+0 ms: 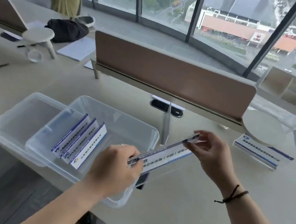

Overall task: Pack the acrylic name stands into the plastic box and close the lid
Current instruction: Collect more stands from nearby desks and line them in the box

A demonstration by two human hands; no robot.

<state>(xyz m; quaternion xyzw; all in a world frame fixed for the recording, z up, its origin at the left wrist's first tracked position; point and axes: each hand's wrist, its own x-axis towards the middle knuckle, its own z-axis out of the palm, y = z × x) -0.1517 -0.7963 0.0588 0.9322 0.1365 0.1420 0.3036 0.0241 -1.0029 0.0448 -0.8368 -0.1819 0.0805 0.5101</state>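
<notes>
Two hands (117, 167), five name stands (164, 153)

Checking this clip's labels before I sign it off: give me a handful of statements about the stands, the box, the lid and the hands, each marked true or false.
1. Both hands hold one name stand above the desk, the left hand at its near end and the right hand at its far end. True.
2. The plastic box is empty. False: three name stands already stand in it.
3. The lid is closed on the box. False: it lies open on the desk, beside the box's left side.
4. Another name stand waits on the desk to the right. True.
</notes>
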